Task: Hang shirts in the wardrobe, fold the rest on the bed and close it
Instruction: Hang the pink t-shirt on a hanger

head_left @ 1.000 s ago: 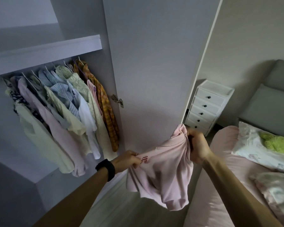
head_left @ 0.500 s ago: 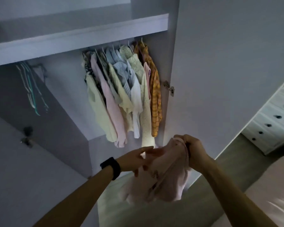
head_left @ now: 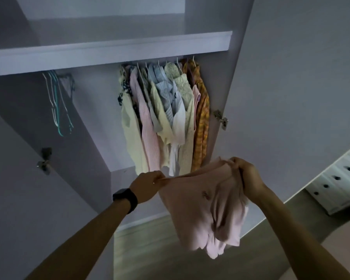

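Here, both hands hold a pink shirt (head_left: pixel 206 211) in front of the open wardrobe (head_left: pixel 97 118); the left hand (head_left: pixel 148 184), a black watch (head_left: pixel 125 198) on its wrist, pinches one upper edge of the cloth between thumb and fingers; the right hand (head_left: pixel 249 176) is clenched round a bunched part of the other upper edge; the cloth is stretched between the two and hangs crumpled below them, above the floor (head_left: pixel 150 249), a small dark mark showing on its front. Behind, a row of hung shirts (head_left: pixel 162 118) fills the right part of the space under the shelf (head_left: pixel 109 51); a few bare hangers (head_left: pixel 57 102) hang well apart to the left. The right door (head_left: pixel 291 98) stands open, its hinge (head_left: pixel 220 119) just beside the orange shirt (head_left: pixel 201 126); a white chest of drawers (head_left: pixel 335 182) shows at right.
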The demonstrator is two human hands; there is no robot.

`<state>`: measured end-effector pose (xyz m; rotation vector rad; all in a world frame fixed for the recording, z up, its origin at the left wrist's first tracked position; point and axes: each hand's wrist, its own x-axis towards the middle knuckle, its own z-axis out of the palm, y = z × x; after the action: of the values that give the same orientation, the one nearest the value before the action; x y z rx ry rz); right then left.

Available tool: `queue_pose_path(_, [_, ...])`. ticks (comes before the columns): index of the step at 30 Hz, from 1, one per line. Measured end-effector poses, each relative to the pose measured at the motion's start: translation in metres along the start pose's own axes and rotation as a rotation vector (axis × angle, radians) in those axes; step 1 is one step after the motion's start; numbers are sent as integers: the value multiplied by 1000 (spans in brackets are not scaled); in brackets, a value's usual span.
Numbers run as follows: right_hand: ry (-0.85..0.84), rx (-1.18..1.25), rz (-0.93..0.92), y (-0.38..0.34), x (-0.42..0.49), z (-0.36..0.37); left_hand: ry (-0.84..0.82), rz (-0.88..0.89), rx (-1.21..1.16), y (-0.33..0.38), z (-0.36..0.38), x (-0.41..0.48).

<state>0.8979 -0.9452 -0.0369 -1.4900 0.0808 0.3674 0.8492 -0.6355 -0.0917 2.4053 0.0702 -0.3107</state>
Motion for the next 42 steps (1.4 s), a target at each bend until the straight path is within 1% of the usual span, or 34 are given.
queue_pose_path(3, [36,-415,-136,8,9,-3,79,3,-108,6,-36,-1])
queue_pose_path(5, [81,-548,-239,9,17,5,87,24,-214,12,-55,-3])
queue_pose_path(8, [108,-639,-360,0,29,19,104,50,-281,17,-90,-10])
queue_pose_path(9, [115,-651,-386,-4,32,21,83,60,-290,17,-100,-12])
queue_pose_path(12, [168,-632,-445,-17,39,34,-54,97,-294,11,-129,-22])
queue_pose_path(14, [195,-615,-460,-25,44,46,-134,92,-256,3,-143,-28])
queue_pose_path(16, [174,-654,-463,-32,49,55,-161,85,-207,-2,-155,-32])
queue_pose_path(18, [117,-723,-479,-38,55,66,-153,69,-157,-8,-171,-38])
queue_pose_path(21, [57,-728,-583,-49,64,84,-69,47,-65,-12,-198,-48])
queue_pose_path(23, [67,-697,-660,-59,68,101,97,66,-52,-12,-216,-53])
queue_pose_path(25, [93,-598,-691,-71,71,121,282,124,-127,-8,-226,-54])
queue_pose_path(27, [106,-477,-643,-84,70,148,440,166,-172,-4,-235,-55])
queue_pose_path(28, [100,-459,-614,-91,68,163,505,178,-166,-2,-241,-57])
queue_pose_path(29, [95,-495,-601,-94,66,172,550,186,-150,0,-243,-57])
queue_pose_path(30, [82,-573,-642,-98,63,181,601,185,-125,-1,-248,-58])
queue_pose_path(32, [24,-761,-782,-105,57,192,699,176,-81,-5,-259,-63])
queue_pose_path(34, [-36,-863,-865,-112,60,189,766,178,-96,-11,-269,-69])
queue_pose_path(37, [-61,-971,-920,-122,75,182,769,152,-147,-16,-283,-79])
queue_pose_path(39, [-28,-957,-981,-127,84,181,698,137,-190,-17,-289,-83])
queue_pose_path(42, [12,-927,-1042,-128,92,181,574,152,-318,-12,-293,-88])
